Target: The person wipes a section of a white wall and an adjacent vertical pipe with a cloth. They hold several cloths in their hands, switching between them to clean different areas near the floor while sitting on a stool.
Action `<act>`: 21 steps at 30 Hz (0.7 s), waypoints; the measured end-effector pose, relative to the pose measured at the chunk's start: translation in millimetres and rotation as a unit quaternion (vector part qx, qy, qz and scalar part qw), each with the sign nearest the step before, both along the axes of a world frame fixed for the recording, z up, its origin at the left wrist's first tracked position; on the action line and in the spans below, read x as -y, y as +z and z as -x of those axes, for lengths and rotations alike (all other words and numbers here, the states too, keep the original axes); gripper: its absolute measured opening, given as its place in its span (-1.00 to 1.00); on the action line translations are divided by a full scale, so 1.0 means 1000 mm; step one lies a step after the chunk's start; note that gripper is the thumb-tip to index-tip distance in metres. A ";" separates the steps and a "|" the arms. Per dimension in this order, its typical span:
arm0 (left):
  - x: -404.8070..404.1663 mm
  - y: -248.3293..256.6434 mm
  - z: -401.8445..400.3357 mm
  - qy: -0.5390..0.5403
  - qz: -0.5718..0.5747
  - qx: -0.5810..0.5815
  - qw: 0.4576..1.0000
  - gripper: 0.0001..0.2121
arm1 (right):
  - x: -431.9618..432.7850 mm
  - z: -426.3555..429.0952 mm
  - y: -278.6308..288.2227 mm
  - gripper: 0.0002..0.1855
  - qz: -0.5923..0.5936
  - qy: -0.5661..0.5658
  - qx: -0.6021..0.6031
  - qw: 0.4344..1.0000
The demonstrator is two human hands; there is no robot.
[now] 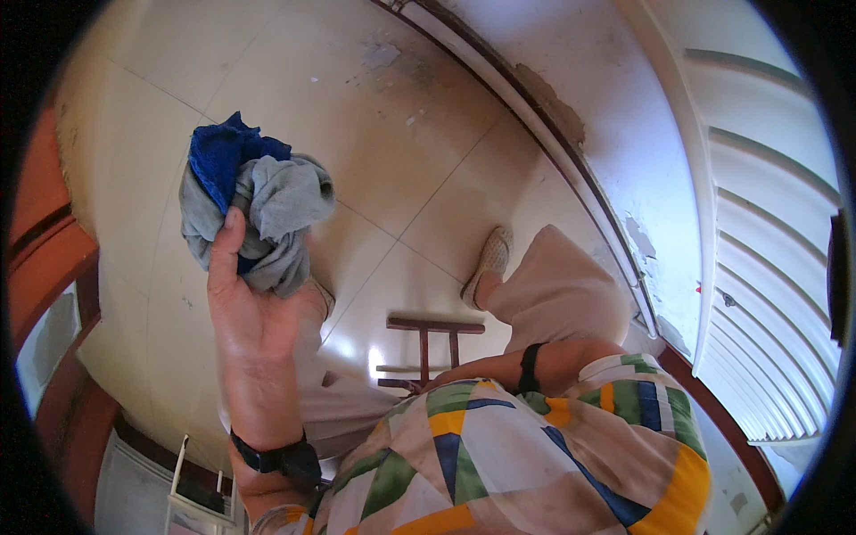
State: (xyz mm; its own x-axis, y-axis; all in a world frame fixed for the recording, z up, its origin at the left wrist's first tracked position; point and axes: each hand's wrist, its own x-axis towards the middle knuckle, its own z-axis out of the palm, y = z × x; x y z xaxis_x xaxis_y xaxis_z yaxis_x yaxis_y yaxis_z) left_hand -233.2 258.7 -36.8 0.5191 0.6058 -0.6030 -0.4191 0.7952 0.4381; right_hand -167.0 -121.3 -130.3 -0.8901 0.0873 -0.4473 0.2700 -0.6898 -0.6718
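My left hand (257,301), palm up with the thumb across the front, grips a bunched bundle of grey cloth (287,194) and blue cloth (224,157). The bundle is held above the tiled floor, at the left of the view. The blue part sticks out at the top, and the grey part is twisted and folded around it. My right hand (448,380) is low by my waist, beside a dark wooden frame (436,326), perhaps part of a stool. My shirt hides its fingers, so I cannot tell whether it grips the wood.
Beige floor tiles (374,267) spread ahead, scuffed near the wall. A white pipe (568,160) runs along the wall's foot, where paint is peeling. White ribbed panelling (769,267) stands at right, reddish-brown wooden furniture (60,261) at left. A white metal rack (197,505) is lower left.
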 end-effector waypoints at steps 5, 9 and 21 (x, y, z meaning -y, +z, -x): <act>-0.032 -0.024 -0.015 -0.027 0.002 -0.036 0.999 -0.63 | -0.012 0.001 0.002 -0.64 0.013 -0.030 0.002 0.999; -0.061 -0.046 -0.033 -0.064 0.040 -0.051 0.996 -0.64 | -0.029 0.011 0.001 -0.65 0.014 -0.072 0.013 0.997; -0.115 -0.005 -0.084 -0.181 -0.058 0.012 0.982 -0.67 | -0.140 0.118 -0.062 -0.67 -0.091 -0.119 0.123 0.981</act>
